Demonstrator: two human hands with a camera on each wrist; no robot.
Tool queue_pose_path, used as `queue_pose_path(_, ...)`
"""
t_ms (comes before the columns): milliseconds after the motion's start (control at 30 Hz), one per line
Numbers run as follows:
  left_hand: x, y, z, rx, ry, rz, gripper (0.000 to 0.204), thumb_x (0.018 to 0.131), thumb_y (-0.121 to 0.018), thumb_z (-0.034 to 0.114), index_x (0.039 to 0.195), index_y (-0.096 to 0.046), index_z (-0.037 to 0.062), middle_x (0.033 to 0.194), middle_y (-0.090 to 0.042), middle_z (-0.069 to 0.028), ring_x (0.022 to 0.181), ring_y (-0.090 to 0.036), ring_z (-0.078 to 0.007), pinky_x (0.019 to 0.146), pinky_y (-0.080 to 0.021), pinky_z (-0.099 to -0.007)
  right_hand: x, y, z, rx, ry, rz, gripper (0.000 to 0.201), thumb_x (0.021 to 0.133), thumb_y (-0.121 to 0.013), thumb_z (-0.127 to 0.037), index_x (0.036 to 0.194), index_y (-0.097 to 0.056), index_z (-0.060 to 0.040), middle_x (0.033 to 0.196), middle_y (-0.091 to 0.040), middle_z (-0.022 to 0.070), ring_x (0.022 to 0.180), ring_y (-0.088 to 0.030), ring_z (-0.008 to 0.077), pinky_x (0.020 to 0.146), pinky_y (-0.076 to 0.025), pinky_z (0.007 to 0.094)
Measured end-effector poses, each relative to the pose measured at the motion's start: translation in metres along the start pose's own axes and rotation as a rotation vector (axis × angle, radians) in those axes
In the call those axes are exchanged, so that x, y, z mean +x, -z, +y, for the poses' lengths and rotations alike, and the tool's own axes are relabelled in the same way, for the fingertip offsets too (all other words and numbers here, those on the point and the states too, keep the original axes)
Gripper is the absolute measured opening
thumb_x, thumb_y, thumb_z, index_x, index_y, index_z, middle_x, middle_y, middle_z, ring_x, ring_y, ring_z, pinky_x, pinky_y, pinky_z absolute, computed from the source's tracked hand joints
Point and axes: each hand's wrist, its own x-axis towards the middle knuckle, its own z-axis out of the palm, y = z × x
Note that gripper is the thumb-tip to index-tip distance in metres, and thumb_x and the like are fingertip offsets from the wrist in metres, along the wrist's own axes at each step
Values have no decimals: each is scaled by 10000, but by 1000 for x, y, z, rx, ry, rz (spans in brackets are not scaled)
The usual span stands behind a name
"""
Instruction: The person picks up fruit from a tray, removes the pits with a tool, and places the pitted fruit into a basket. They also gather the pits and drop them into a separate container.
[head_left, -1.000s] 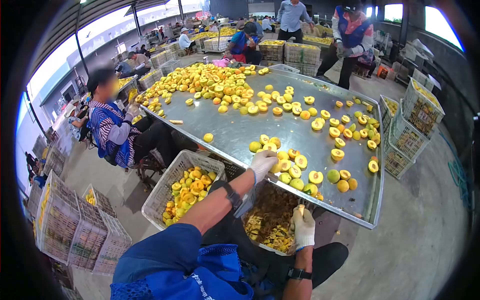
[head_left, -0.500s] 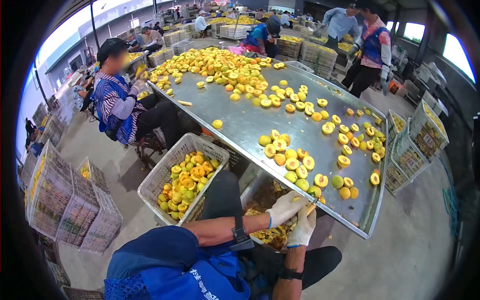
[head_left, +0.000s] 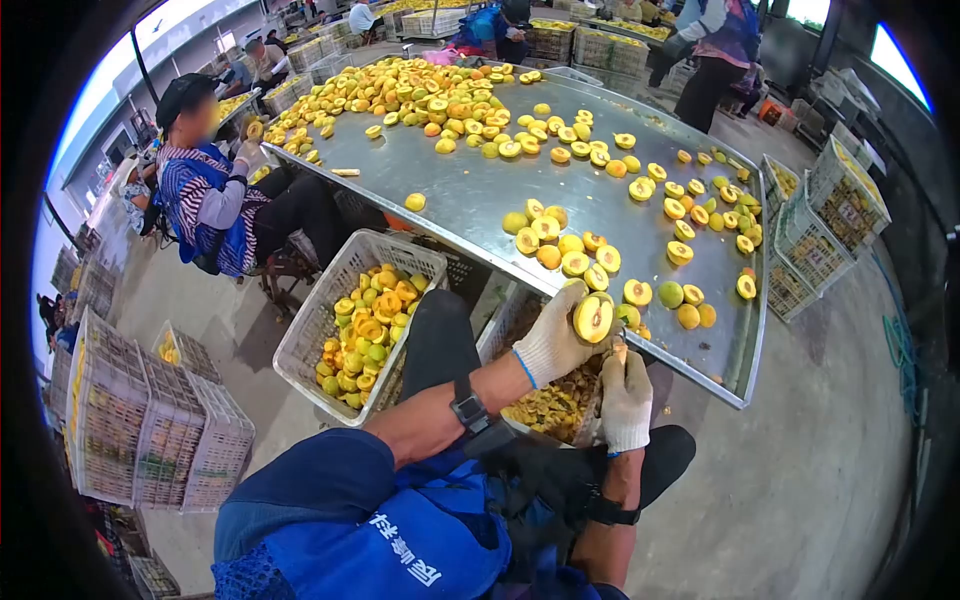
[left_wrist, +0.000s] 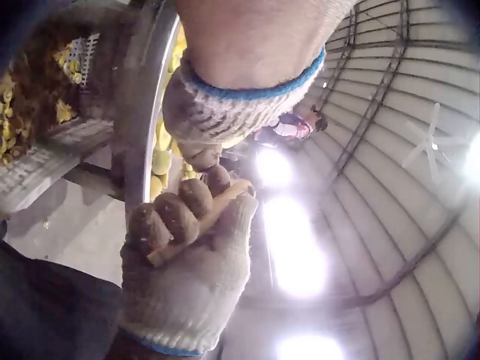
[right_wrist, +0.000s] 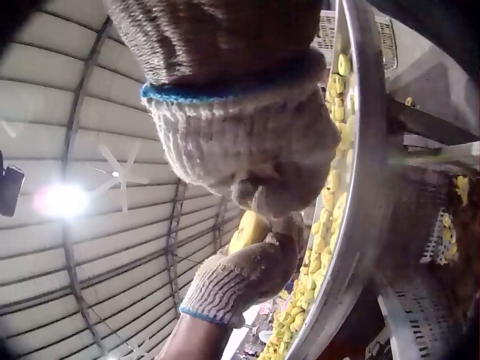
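Note:
My gloved left hand (head_left: 550, 342) grips a peach half (head_left: 593, 318), its yellow cut face and reddish centre turned up in the head view. Close beside it, my gloved right hand (head_left: 627, 400) holds a slim tool with a wooden handle (left_wrist: 211, 219), which the left wrist view shows lying across the palm under curled fingers. In the right wrist view the same peach half shows between the two hands, right by the right fingertips. The tool's working tip is mostly hidden there. Several peach halves (head_left: 575, 263) lie on the metal table (head_left: 450, 215) just beyond my hands.
Below my hands stands a crate of brown and yellow scraps (head_left: 555, 410). A crate (head_left: 292, 345) of peaches sits left of my knee. More crates (head_left: 210, 450) are stacked at left and others (head_left: 815, 240) at right. A seated person (head_left: 215, 200) works at the table's left side.
My left hand has come from the peach halves at the table edge back to my right hand, now showing a peach half in its grip. The right hand has stayed low, holding the tool.

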Motion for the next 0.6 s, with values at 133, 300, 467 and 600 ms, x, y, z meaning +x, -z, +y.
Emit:
queue_pose_path(133, -7, -12, -1, -182, 46, 58, 286, 901, -722, 73, 1176, -648, 38, 1229, -651, -88, 1079, -662, -259, 964, -535, -331, -4, 3, -19, -298, 14, -20, 224, 1029, -577, -190, 1058, -640, 23, 821, -623, 24, 782, -530, 97, 703, -468, 288)
queue_pose_path(300, -9, -16, -6, -1294, 327, 151, 331, 1098, -500, 321, 1275, -567, 49, 1168, -645, -84, 1101, -649, -214, 985, -555, -367, 11, -1, -9, -108, 127, 88, 212, 965, -659, -170, 1069, -651, 15, 840, -674, 110, 774, -616, 129, 709, -508, 317)
queue_pose_path(467, -13, -22, -20, -1390, 458, 84, 360, 1103, -457, 323, 1358, -525, 79, 1288, -615, -58, 1190, -618, -195, 1022, -513, -364, 24, -10, -23, -142, 250, 138, 236, 900, -705, -85, 1110, -669, 17, 873, -689, 50, 829, -618, 98, 749, -512, 272)
queue_pose_path(600, -18, -24, -12, -1124, 458, 179, 394, 1111, -444, 348, 1390, -528, 83, 1281, -617, -47, 1182, -615, -180, 1013, -515, -368, 36, -18, -8, -238, 320, 120, 202, 864, -732, -114, 1014, -680, 11, 829, -684, 137, 763, -662, 183, 712, -528, 328)
